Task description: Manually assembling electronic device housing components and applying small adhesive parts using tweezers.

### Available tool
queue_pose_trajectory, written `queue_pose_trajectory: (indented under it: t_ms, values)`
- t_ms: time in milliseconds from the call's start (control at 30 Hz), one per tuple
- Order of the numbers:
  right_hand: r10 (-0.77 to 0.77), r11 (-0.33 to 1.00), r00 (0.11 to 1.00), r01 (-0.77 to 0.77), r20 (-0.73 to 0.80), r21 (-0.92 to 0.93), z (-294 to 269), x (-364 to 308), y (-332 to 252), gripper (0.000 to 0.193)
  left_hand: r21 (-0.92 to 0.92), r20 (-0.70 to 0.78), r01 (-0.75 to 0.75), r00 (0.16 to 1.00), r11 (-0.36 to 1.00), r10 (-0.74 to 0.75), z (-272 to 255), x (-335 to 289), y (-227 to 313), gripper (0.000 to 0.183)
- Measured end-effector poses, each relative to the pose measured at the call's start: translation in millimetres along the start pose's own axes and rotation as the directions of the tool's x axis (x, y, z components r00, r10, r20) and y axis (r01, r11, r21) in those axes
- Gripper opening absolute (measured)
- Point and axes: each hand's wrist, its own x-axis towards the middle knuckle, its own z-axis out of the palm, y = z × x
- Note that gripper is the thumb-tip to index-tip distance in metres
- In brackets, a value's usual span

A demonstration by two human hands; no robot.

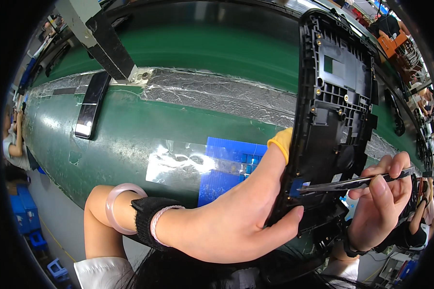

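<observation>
My left hand [236, 221] is closed round the lower left edge of a black plastic device housing [323, 130], which stands tilted up with its ribbed inside and brass inserts showing. A yellow finger cot [282, 143] covers one fingertip of that hand. In my right hand [383, 197] a pair of metal tweezers [357, 184] is pinched between thumb and fingers. The tweezers' tip lies at a small dark blue piece [296, 187] near the housing's lower left corner. Whether the tip grips that piece, I cannot make out.
A blue plastic sheet [217, 168] and a clear film [171, 164] lie on the green bench [125, 120]. Farther left is a black glossy device [92, 106]. A metal post [106, 43] rises beside the green conveyor belt [217, 53]. Other people sit at both sides.
</observation>
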Motion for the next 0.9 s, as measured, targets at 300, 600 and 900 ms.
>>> queue_pose_trajectory:
  t_ms: [300, 600, 900]
  values:
    - [0.024, 1.0, 1.0, -0.024, 0.015, -0.01, -1.0, 0.7, 0.1, 0.025, 0.007, 0.003, 0.005, 1.0, 1.0, -0.005, -1.1, -0.4, 0.6, 0.071]
    - [0.028, 0.996, 0.991, -0.017, 0.131, -0.084, -7.8, -1.0, 1.2, 0.023, -0.07, 0.085, 0.037, 0.996, 0.997, -0.031, -8.3, 2.6, 3.5, 0.061]
    - [0.03, 0.995, 0.991, -0.016, 0.128, -0.103, -7.4, -1.3, 1.1, 0.023, 0.006, -0.002, 0.052, 0.999, 0.999, -0.052, -5.3, -3.5, 2.5, 0.056]
